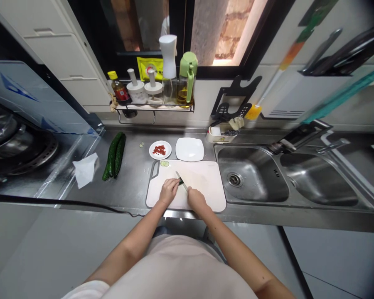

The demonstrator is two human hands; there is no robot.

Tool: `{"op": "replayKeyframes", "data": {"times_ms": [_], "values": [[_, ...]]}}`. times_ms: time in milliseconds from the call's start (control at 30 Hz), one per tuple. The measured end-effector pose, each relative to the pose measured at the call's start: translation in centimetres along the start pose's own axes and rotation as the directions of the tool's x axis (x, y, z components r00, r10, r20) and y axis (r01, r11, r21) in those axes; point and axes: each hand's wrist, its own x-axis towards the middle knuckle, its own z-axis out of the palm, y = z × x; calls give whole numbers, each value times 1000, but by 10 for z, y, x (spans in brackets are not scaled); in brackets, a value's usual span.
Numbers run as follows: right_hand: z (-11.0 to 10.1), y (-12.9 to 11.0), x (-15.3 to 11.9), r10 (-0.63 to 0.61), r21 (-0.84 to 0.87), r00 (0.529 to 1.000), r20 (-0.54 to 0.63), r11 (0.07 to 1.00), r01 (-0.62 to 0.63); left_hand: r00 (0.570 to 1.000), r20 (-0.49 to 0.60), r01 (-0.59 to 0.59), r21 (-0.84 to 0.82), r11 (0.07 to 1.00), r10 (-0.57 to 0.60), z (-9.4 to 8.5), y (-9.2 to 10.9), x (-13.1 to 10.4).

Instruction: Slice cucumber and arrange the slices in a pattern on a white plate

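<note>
A white cutting board (pixel 205 182) with a grey edge lies on the steel counter. Over its middle, my right hand (pixel 196 198) is closed round the handle of a knife (pixel 182 180), whose blade points away to the upper left. My left hand (pixel 169 190) pinches a small dark green piece of cucumber (pixel 180 181) against the board, right beside the blade. Pale cucumber slices (pixel 164 163) rest at the board's upper left. Just behind the board are a white plate of chopped red pieces (pixel 153 152) and a bare square white plate (pixel 189 149).
Two whole cucumbers (pixel 114 155) and a crumpled white tissue (pixel 85 169) lie to the left. A double sink (pixel 252 174) is on the right. Bottles and jars stand on a wall rack (pixel 162 108); a small utensil holder (pixel 220 137) sits behind the sink.
</note>
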Motion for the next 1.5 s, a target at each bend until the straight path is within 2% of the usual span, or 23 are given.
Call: {"op": "replayKeyframes", "data": {"times_ms": [367, 833, 1067, 1500], "values": [[5, 7, -18, 23, -11, 999, 22, 1000, -23, 1000, -6, -1, -5, 1000, 1, 1, -1, -1], [-6, -4, 10, -13, 34, 1000, -15, 999, 14, 1000, 1, -13, 6, 1000, 13, 1, -2, -1], [-9, -2, 22, -45, 55, 998, -45, 997, 48, 1000, -3, -8, 2, 1000, 8, 1, -3, -1], [-1, 7, 9, -22, 42, 999, -39, 999, 24, 1000, -9, 1, -17, 1000, -1, -2, 3, 1]]}}
